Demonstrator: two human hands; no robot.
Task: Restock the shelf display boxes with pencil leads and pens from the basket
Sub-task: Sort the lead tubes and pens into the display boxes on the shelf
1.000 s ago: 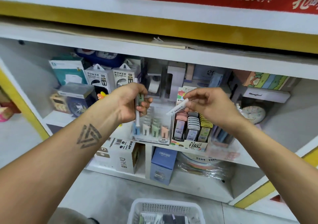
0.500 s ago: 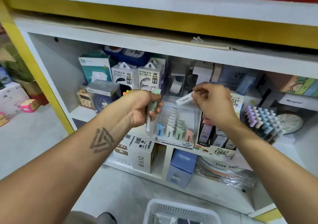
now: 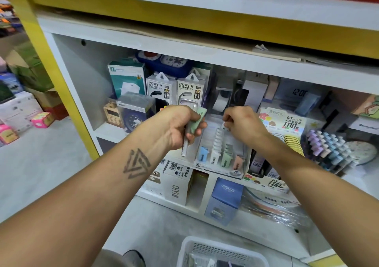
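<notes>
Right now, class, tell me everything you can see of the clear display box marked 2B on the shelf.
The clear display box looks like transparent plastic, with a tilted stepped inside and a white front strip marked 2B. It holds four rows of small lead cases: blue, white, green, peach; the white row is the longest. It stands on the middle shelf, left of the 100-lead box. The right hand pinches a white case at the top of the white row.
</notes>
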